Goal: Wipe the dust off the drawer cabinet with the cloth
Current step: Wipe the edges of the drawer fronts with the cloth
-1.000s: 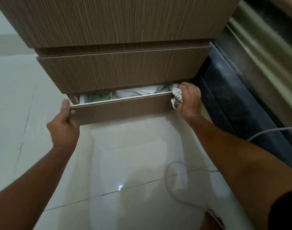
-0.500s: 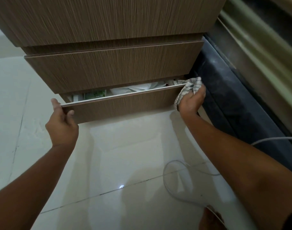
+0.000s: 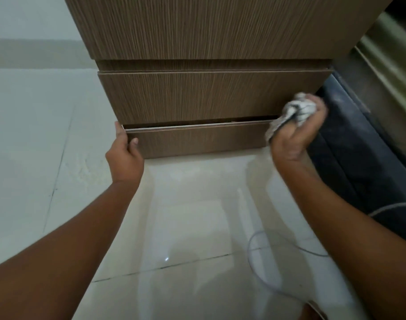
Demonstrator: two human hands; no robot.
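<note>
The wood-grain drawer cabinet fills the top of the head view, and its drawer fronts step down toward the floor. The bottom drawer stands only a narrow crack out from the cabinet. My left hand grips the left end of that drawer front, thumb on its face and fingers over the top edge. My right hand is closed on a crumpled white checked cloth at the drawer's right end, near the corner of the cabinet.
Glossy white floor tiles lie below the cabinet. A dark, dusty mattress or padded base runs along the right side, close to my right hand. A thin white cable loops on the floor near my right forearm.
The bottom drawer has gone from well open, its contents showing, to almost closed. My right hand with the cloth has lifted off the drawer's top edge to its right end.
</note>
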